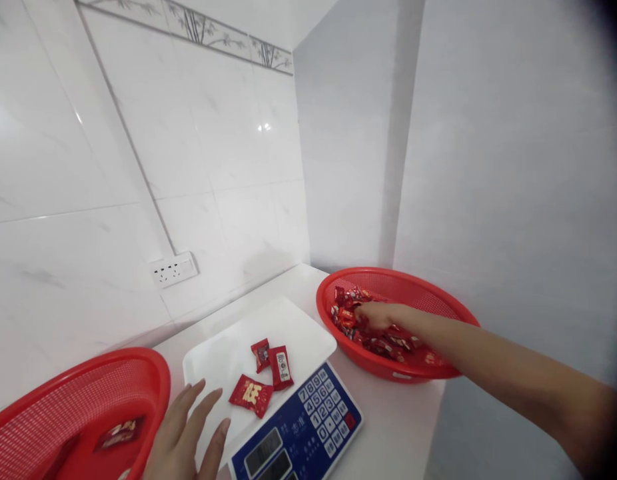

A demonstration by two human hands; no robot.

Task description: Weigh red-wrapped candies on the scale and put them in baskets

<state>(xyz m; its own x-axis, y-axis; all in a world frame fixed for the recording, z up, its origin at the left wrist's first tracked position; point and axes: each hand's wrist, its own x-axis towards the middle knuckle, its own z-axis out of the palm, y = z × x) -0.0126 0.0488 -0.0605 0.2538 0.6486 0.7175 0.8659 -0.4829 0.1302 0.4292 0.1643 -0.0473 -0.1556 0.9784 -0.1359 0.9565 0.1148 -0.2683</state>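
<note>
While the left hand [188, 433] lies open against the white-topped blue scale [288, 327], the right hand [376, 315], grip unclear, sits among small red foil-wrapped candies [388, 345] right of it: probably light, slippery, best pinched mid-wrapper.

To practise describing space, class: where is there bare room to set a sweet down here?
Bare: the scale tray behind the three packets; the counter between keypad and right basket. Crowded: that basket, around the right hand.

Kitchen-like rm: white wall tiles [228, 153], socket [173, 269], counter [398, 427] w/ weighing scale [288, 407]
</note>
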